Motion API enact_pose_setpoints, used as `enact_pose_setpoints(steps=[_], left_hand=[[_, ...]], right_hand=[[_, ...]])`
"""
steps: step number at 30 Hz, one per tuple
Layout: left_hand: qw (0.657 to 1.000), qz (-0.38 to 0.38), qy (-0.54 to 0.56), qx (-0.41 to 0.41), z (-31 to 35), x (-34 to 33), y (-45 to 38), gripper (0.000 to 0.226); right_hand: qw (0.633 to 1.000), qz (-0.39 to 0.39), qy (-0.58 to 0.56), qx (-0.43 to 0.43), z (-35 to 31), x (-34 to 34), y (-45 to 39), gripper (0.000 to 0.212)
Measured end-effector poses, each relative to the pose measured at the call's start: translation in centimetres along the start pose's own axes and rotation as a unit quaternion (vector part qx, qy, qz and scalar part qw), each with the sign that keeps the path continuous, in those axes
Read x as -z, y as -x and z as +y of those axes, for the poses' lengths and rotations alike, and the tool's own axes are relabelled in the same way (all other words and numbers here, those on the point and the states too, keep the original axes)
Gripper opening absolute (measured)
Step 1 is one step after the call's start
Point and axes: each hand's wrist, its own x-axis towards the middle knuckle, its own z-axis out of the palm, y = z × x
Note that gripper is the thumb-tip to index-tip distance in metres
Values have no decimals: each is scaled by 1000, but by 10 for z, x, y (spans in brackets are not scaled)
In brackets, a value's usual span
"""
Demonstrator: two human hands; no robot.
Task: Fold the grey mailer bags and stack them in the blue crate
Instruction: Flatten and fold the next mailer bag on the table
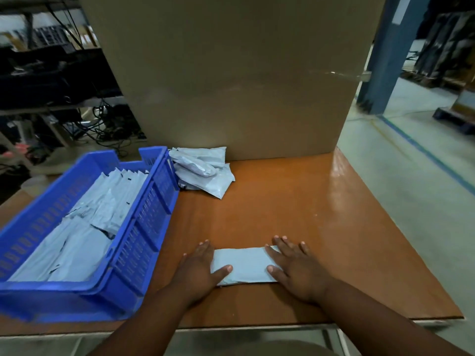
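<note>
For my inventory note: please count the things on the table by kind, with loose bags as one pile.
Blue crate: 1
Folded mailer bag under both hands: 1
Pile of unfolded bags: 1
Cardboard box: 1
Total: 4

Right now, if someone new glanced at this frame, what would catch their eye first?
Probably the two hands, left hand and right hand, pressing flat on either end of a folded grey mailer bag at the near edge of the brown table. Next, the blue crate on the left, filled with folded bags, and the tall cardboard box behind, with a loose pile of unfolded mailers at its foot.
</note>
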Motion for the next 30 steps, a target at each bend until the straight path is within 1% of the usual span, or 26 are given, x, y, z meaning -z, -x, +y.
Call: enact_pose_setpoints(steps=[1, 3, 5, 6, 8, 10, 11, 12, 14, 15, 16, 18, 19, 21, 23, 27, 30], left_hand=[[1000, 9, -2, -4, 0, 10, 0, 104], [997, 14, -50, -56, 7, 31, -4, 105], [990, -26, -100, -99, 23, 45, -17, 108], [988, -51, -102, -100, 33, 49, -23, 112], [987, -101, -94, -76, 48, 50, -38, 121], [984, -138, -103, -48, 59, 49, -49, 126], [982, -147, -115, -41, 62, 50, -53, 125], [978, -154, -135, -43, 64, 53, -54, 118], [967, -163, -185, -60, 70, 61, -54, 88], [964, -163, -200, -70, 74, 65, -51, 74], [963, -158, -205, -80, 78, 70, -47, 66], [969, -134, -185, -96, 87, 81, -38, 54], [974, -125, -166, -95, 90, 87, -34, 48], [981, -121, -135, -70, 93, 97, -30, 46], [984, -111, -135, -41, 96, 105, -28, 45], [990, -51, -133, -8, 101, 129, -22, 44], [991, 1, -128, 33, 101, 156, -10, 42]], right_hand=[[1000, -3, -3, -1, 1, 8, -2, 77], [1000, 0, -2, 22, -1, 25, -9, 79], [998, -23, -8, 62, -9, 41, -20, 87], [996, -41, -7, 79, -15, 46, -28, 89], [993, -63, 14, 100, -27, 52, -42, 90], [991, -80, 31, 98, -33, 56, -52, 91], [991, -90, 37, 96, -33, 58, -56, 90], [990, -97, 42, 96, -31, 60, -58, 86], [989, -101, 45, 100, -24, 63, -60, 73], [989, -97, 33, 105, -19, 65, -59, 68], [989, -92, 16, 112, -15, 67, -59, 64], [988, -84, -20, 130, -8, 75, -57, 61], [987, -80, -37, 136, -3, 79, -58, 56], [984, -75, -73, 142, 6, 90, -60, 38], [984, -64, -82, 148, 17, 105, -66, 27], [982, -18, -73, 176, 23, 141, -87, 18], [977, 9, -76, 198, 8, 169, -109, 12]])
